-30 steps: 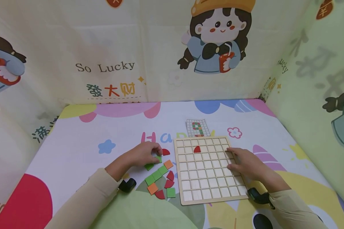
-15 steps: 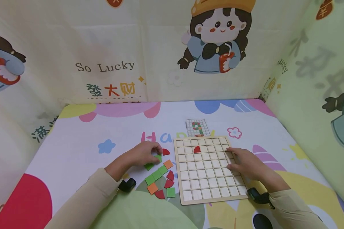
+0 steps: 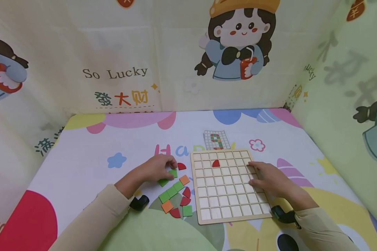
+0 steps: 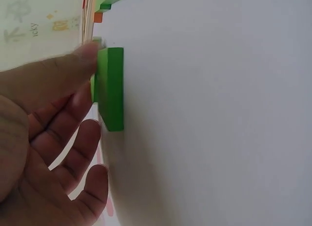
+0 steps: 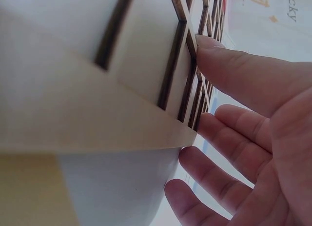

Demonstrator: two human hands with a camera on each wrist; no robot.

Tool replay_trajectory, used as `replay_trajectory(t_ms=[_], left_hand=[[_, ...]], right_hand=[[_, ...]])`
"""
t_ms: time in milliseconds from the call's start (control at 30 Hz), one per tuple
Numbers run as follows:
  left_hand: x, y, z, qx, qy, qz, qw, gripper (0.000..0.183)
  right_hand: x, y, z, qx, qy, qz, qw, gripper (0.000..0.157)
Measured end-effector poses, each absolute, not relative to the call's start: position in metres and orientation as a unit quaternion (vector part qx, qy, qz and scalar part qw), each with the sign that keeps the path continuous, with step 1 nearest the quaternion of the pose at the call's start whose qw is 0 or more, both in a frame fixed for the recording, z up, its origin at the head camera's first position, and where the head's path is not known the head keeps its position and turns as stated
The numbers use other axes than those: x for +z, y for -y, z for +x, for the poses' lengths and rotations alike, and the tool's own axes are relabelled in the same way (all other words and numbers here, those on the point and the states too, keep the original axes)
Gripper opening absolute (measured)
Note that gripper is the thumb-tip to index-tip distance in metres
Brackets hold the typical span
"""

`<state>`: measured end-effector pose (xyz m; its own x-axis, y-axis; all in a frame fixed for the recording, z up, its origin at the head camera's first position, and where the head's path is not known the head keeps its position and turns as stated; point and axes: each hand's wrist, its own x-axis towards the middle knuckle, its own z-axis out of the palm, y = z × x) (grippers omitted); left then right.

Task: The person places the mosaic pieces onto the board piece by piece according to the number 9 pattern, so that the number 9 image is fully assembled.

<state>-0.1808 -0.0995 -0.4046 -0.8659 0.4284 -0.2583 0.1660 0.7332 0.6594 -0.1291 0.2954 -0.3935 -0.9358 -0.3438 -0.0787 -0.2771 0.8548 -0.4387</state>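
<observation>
My left hand [image 3: 157, 168] bends its thumb and fingers about a green square tile [image 3: 173, 172], seeming to pinch it at the table. Another green square tile [image 3: 163, 182] lies under the hand's near side and stands large in the left wrist view, a green tile [image 4: 113, 89] beside the thumb. My right hand [image 3: 271, 178] rests at the right edge of the wooden grid board [image 3: 232, 221]. In the right wrist view its thumb lies on the board's grid, fingers by the outer edge. A red quarter-circle tile [image 3: 216, 163] sits in an upper cell.
Between left hand and board lie several loose tiles: an orange square [image 3: 184, 180], green squares [image 3: 171, 192], red quarter-circles [image 3: 185, 201] and another orange square [image 3: 167, 207]. A red quarter-circle [image 3: 182, 166] is past the left fingertips. Behind the board is a pattern card [image 3: 216, 138].
My left hand's fingers have shifted very slightly to the left at the green tile. The right hand and the board have stayed in place.
</observation>
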Motion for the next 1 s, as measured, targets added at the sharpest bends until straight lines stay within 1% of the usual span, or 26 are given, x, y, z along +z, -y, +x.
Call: replay_trajectory(t_ms=[333,600,1000], left_hand=[[-0.4078,0.0995,-0.183,0.325,-0.912,0.162,0.193,0.027],[-0.4065,0.1001,-0.1819,0.324,-0.91,0.162,0.202,0.028],[-0.4066,0.0998,-0.184,0.311,-0.916,0.17,0.191,0.025]], right_hand=[[-0.3931,-0.2954,-0.1292,-0.22,-0.959,-0.161,0.082,0.061],[-0.3961,-0.2966,-0.1296,-0.223,-0.958,-0.158,0.085,0.062],[-0.3955,-0.2968,-0.1303,-0.219,-0.958,-0.164,0.081,0.061]])
